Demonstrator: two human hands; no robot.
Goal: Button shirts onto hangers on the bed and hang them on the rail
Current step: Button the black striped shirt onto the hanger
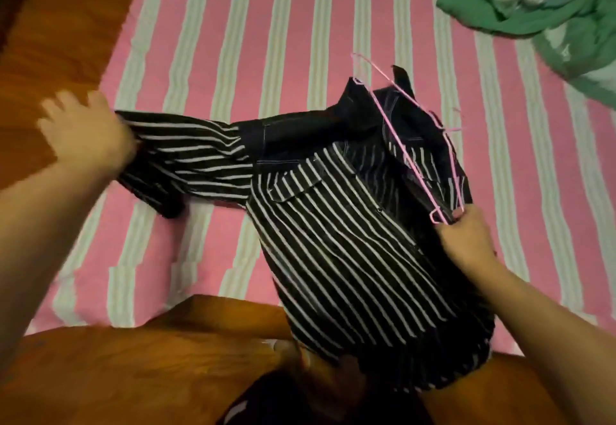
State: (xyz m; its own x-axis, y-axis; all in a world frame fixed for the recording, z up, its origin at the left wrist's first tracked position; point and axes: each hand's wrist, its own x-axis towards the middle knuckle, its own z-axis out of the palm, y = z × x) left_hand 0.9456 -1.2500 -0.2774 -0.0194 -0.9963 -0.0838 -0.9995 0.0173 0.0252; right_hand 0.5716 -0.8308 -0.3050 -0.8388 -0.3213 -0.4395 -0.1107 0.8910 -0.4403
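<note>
The shirt (336,218) lies across the pink striped bed (266,24), its hem hanging over the near edge. Best bet: seat the hanger (413,144) fully into both shoulders before buttoning. The right hand (466,238) pinches the hanger's near end beside the shirt's open front; the left hand (86,134) grips the sleeve cuff, arm stretched away from the shirt.

striped shirt (333,224) on bed (266,24), pink hanger (413,148)
</note>
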